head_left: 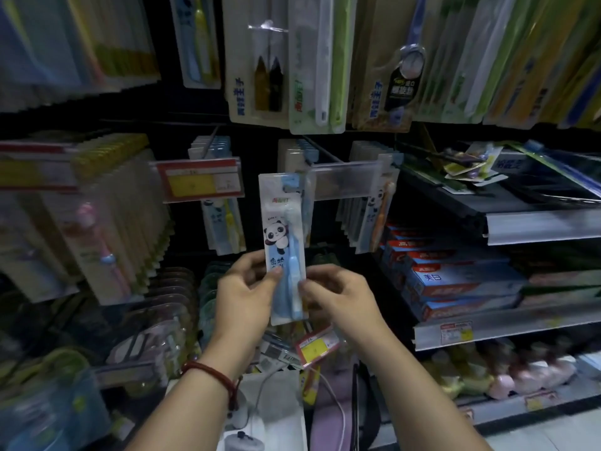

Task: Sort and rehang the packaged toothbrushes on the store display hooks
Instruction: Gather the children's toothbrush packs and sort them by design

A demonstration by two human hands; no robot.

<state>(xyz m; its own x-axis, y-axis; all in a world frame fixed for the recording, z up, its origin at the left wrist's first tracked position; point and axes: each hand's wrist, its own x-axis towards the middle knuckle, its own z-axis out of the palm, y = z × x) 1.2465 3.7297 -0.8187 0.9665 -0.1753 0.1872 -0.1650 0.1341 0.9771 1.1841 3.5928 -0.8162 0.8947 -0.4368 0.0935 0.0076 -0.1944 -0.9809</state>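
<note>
While the left hand [242, 289] and right hand [335, 292] pinch its lower edges before the middle display hook [320, 151], the flat clear-plastic panda-printed pack holding a blue toothbrush [284, 242] looks light, thin and bendable, best gripped by its sides.

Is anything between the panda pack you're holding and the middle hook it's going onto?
Both the left hand and right hand grip the blue panda-print toothbrush pack by its lower end. Its top is at the middle hook's clear price-tag holder, which fronts the hook's tip. Whether it is already hooked is unclear.
</note>
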